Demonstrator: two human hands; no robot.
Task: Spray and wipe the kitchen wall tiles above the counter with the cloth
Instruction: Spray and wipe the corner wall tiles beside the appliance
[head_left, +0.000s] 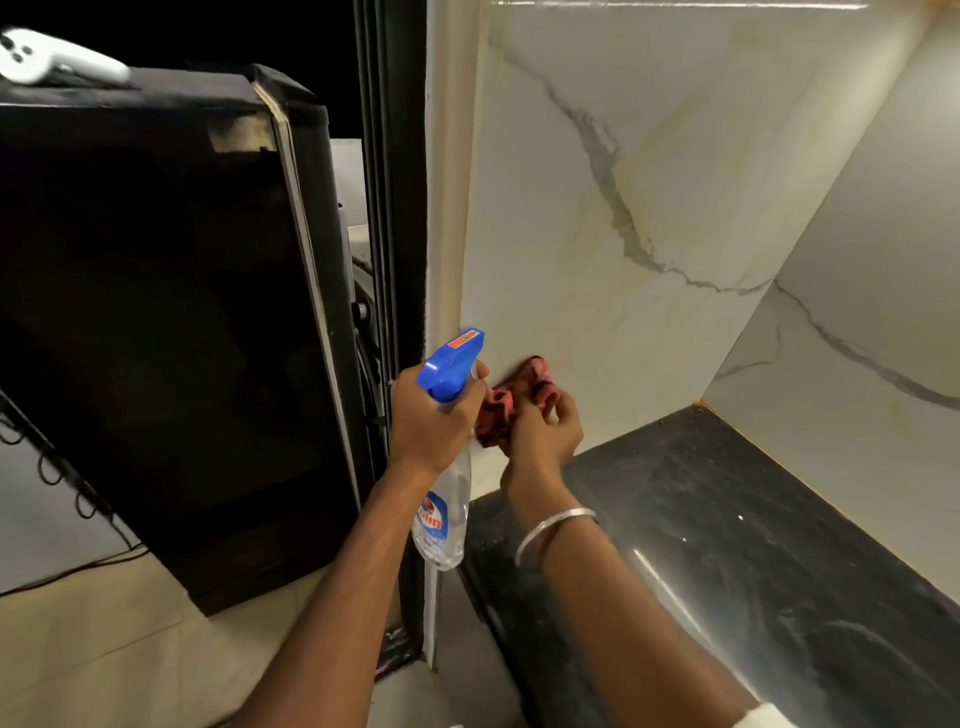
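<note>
Nearest, a silver bangle (556, 530) circles the right wrist above the dark, glossy table (753, 545). Just beyond it the right grip (545, 436) is closed on the red cloth (511, 397), which is bunched into a wad in the fingers; its upper fold seems to touch the wall. Beside it, nearly touching, the left grip (431, 415) wraps the neck of the spray bottle (449, 514), its blue head pointing up and toward the wall. Behind both stand the wall tiles (623, 182), pale with grey veins, and the cloth sits at their lowest left part, just above the table and near the corner trim.

The step in hand looks like wiping this bottom edge. It would go better with the cloth spread flatter under the palm, so more of it bears on the tile, and with strokes that overlap along the seam. The bottle should be drawn aside so it does not crowd the wiping. To the left looms a black appliance (156, 312).
</note>
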